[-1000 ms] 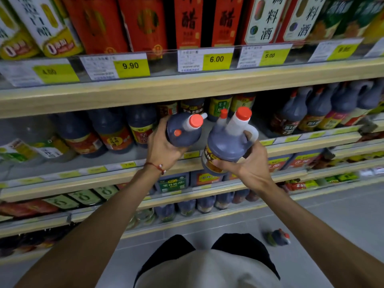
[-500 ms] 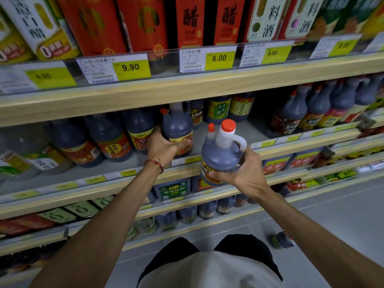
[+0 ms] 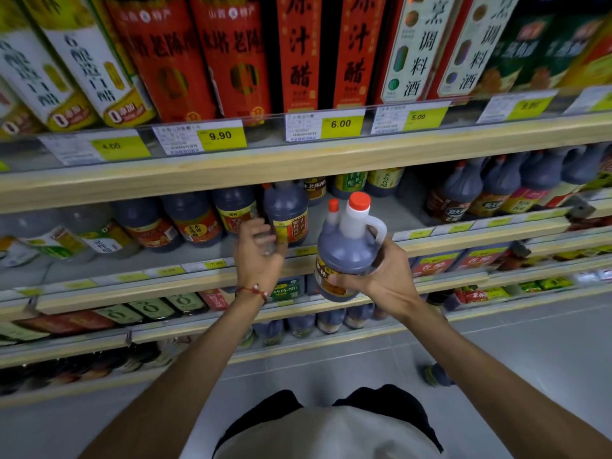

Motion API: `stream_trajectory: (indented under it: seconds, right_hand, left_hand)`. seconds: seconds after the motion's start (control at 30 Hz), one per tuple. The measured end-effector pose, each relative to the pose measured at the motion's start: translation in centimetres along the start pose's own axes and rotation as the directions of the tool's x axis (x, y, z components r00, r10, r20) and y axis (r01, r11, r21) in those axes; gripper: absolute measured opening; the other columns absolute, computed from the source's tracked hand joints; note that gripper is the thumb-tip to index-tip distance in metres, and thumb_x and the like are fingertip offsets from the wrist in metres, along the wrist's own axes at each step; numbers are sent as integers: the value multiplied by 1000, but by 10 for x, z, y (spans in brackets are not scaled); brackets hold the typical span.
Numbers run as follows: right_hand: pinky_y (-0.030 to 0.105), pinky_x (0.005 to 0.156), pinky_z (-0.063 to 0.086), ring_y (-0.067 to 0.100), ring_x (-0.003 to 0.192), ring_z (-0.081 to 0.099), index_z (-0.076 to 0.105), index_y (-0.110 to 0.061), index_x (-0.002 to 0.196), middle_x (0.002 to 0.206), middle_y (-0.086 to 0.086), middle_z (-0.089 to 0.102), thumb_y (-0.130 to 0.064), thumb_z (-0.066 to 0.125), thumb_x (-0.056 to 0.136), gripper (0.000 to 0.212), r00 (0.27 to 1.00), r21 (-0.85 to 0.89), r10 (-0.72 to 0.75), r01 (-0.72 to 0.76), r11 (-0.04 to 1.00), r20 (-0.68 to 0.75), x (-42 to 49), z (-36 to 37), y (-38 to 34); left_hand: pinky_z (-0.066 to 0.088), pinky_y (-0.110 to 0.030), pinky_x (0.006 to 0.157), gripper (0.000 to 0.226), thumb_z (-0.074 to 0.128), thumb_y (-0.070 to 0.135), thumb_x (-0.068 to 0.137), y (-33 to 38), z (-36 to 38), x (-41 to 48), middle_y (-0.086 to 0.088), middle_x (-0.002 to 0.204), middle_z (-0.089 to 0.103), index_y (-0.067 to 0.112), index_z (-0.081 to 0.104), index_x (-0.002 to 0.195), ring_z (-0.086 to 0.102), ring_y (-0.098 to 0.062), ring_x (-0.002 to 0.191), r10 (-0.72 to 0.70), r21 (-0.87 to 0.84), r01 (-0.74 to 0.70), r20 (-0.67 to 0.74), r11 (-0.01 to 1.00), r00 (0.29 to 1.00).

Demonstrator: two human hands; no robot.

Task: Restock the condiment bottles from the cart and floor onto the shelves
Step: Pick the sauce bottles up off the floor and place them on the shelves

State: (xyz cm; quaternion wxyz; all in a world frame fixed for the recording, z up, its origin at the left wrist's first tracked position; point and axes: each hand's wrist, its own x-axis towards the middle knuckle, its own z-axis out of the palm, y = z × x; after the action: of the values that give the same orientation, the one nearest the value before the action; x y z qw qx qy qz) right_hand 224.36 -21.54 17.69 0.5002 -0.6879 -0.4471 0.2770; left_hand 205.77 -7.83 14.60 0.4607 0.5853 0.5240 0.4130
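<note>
Our left hand [image 3: 258, 251] hung just off the front edge of the middle shelf [image 3: 463, 241], fingers loosely curled and holding nothing. Blur kept us from telling whether the fingertips touched the shelved bottle [image 3: 287, 216]. That bottle stood upright just behind the front edge, label outward, closing up the row on its left so the stock faced shoppers.

Our right hand [image 3: 381, 276] wrapped the belly of the held bottle [image 3: 347, 256], upright in front of the shelf edge beside the open gap; we judged it next to go in. A second cap [image 3: 333, 206] showed behind it, but we could not tell whether it belonged to another bottle in that grip. A spare bottle [image 3: 437, 376] lay on the floor [image 3: 530, 359].

Half a second before, the left hand was gripping the shelved bottle at the edge; since then it had let go. A second before, that bottle was tilted in the air.
</note>
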Motion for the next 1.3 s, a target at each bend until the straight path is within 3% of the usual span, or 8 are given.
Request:
stream_trajectory:
  seconds: [0.13,0.23,0.4,0.63,0.77,0.9,1.1,1.3]
  right_hand:
    - [36,95,60,12,112,70,62,-14,130,123,-4,73,-13,102,59,82,995,40,-7,3,999,97,4,-15,-11]
    - [28,92,59,11,111,71,61,-13,131,123,-2,73,-6,100,60,82,984,104,-30,12,995,174,8,-26,-15]
    - [28,96,57,5,117,67,56,-16,138,128,-7,70,-28,100,61,89,925,-33,-56,74,997,375,24,-49,-15]
    - [14,93,50,-7,115,61,55,-21,142,127,-17,67,-40,97,68,87,839,-190,-128,264,946,528,51,-81,-10]
    - [-1,71,38,-10,95,49,62,-9,127,105,-14,60,-34,95,74,67,890,-255,-199,321,912,410,56,-77,3]
    - [-6,78,32,0,103,56,55,-3,138,122,-2,65,-18,89,82,68,920,-247,-247,326,913,303,60,-64,19]
    - [24,84,48,22,118,64,46,-4,147,130,6,69,-15,81,88,69,938,-189,-265,309,932,225,84,-42,39]
    - [41,91,57,17,120,66,46,-11,146,127,1,72,-26,86,86,73,955,-135,-229,257,957,189,111,-21,59]
  left_hand:
    - [54,-28,100,84,84,-13,69,21,0,-23,0,141,59,14,51,142,57,-19,129,-65,-8,84,551,996,832]
    - [52,-31,104,102,91,-8,63,36,10,-37,6,145,56,22,42,147,55,-8,132,-56,68,13,688,998,724]
    - [54,-18,92,89,93,-9,59,52,44,-61,11,124,64,15,50,133,61,-10,121,19,77,-67,504,995,863]
    - [59,-47,87,89,84,58,56,48,75,-78,0,126,70,26,53,133,67,-24,116,117,208,-170,244,963,963]
    - [57,-44,89,81,84,42,70,54,83,-67,-2,133,68,25,50,142,65,-25,119,251,273,-283,146,919,957]
    - [50,-32,102,79,83,21,83,46,90,-52,-5,147,57,19,42,151,55,-20,129,310,298,-339,140,892,940]
    - [46,-41,109,69,75,8,87,23,106,-11,-14,144,45,8,40,147,49,-27,131,340,262,-372,160,890,927]
    - [37,-9,101,80,83,8,82,-8,112,17,-18,138,50,2,40,149,49,-26,126,371,349,-406,166,845,914]
